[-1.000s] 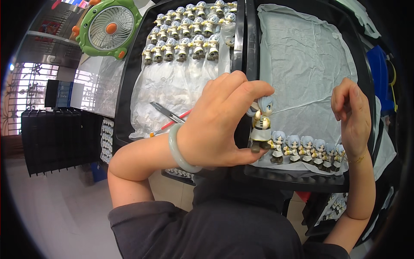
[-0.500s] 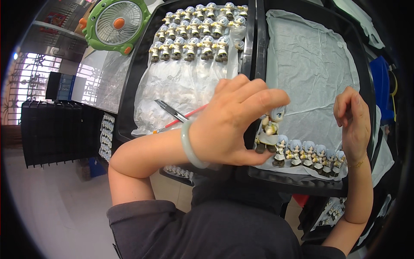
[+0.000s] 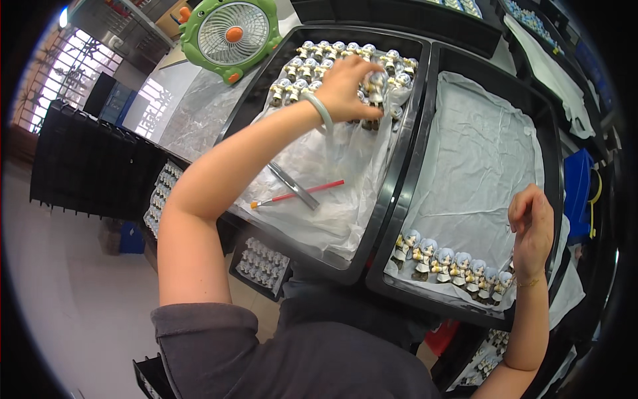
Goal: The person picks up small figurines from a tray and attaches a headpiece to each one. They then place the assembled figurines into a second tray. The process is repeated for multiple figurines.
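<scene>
My left hand [image 3: 347,90] is over the right end of the figurine rows in the left tray. Its thumb and fingers are spread apart around a small pale-haired figurine [image 3: 376,88]; whether they touch it is unclear. My right hand [image 3: 531,216] hovers above the right side of the right tray [image 3: 425,292], fingers loosely curled and apart, with nothing visible in them. Along the near edge of that tray stands one row of matching figurines [image 3: 460,267] on white paper. Part of the row's right end is hidden by my right hand and wrist.
A utility knife [image 3: 292,185] and a red-handled brush [image 3: 302,190] lie on the left tray's paper. Behind it stands a green fan [image 3: 234,34]. A blue bin [image 3: 578,193] is at the right, and black crates [image 3: 86,159] are at the left.
My left hand has let go of a figurine at the left end of the right tray's row and moved up and left to the left tray. The view has shifted and tilted.
</scene>
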Demonstrator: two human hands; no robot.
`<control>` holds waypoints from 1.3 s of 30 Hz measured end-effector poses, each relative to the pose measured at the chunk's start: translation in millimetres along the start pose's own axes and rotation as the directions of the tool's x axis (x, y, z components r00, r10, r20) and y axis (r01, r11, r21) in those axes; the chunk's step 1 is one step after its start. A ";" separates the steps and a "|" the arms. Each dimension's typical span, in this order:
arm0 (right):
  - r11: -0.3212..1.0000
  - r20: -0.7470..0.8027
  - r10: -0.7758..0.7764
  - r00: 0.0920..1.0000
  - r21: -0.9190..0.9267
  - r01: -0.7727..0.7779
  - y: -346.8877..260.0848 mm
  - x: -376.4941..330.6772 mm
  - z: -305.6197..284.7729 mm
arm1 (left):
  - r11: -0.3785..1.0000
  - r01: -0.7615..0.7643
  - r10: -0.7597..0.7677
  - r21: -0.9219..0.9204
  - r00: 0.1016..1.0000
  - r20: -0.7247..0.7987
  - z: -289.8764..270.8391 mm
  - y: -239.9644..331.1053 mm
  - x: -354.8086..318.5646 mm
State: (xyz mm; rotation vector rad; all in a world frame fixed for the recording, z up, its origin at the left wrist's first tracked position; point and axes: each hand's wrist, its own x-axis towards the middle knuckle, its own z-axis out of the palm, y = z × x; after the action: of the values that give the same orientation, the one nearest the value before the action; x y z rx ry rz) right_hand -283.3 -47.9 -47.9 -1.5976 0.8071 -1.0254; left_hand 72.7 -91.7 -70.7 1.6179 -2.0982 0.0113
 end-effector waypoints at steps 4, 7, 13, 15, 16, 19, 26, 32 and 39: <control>1.000 -0.004 0.029 1.000 0.012 -0.029 1.8 0.7 2.5 | 0.997 0.020 -0.012 -0.074 0.994 0.106 19.8 5.4 -8.7; 1.000 0.000 0.030 1.000 0.002 -0.030 2.4 -0.8 0.6 | 0.997 0.004 0.008 -0.075 0.988 0.154 27.7 9.6 -10.8; 0.999 -0.005 0.040 0.999 0.003 -0.040 -1.0 -0.3 5.1 | 0.998 -0.052 0.057 -0.038 0.983 0.172 30.0 9.3 -10.9; 0.999 0.007 0.034 0.999 0.007 -0.034 -0.2 0.6 6.2 | 0.998 -0.059 0.054 0.023 0.979 0.195 28.4 10.6 -10.9; 0.999 0.011 0.038 0.999 0.004 -0.038 0.5 0.3 5.0 | 0.997 -0.051 0.037 0.060 0.976 0.212 29.5 12.7 -10.5; 1.000 -0.020 0.022 1.000 0.016 -0.022 -1.0 1.1 3.7 | 0.992 -0.056 0.024 0.111 0.962 0.272 27.9 14.5 -6.2; 0.970 0.067 -0.154 0.986 -0.177 0.163 -9.3 -5.5 14.6 | 0.939 -0.286 0.280 -0.192 0.958 -0.061 -3.5 83.2 8.5; 0.651 0.438 -0.558 0.705 -0.295 0.699 -16.7 -21.1 29.9 | 0.765 -0.410 0.581 -0.497 0.772 0.257 76.9 198.0 33.4; 0.716 0.234 -0.574 0.784 -0.322 0.620 -17.3 -13.5 19.2 | 0.858 -0.229 0.491 -0.460 0.630 0.602 160.7 287.6 51.5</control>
State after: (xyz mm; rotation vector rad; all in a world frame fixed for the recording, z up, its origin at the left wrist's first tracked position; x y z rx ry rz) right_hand -271.2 -24.1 -36.2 -2.3352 0.4092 -1.2557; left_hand -258.1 -100.1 -111.7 1.0137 -2.7633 -0.9399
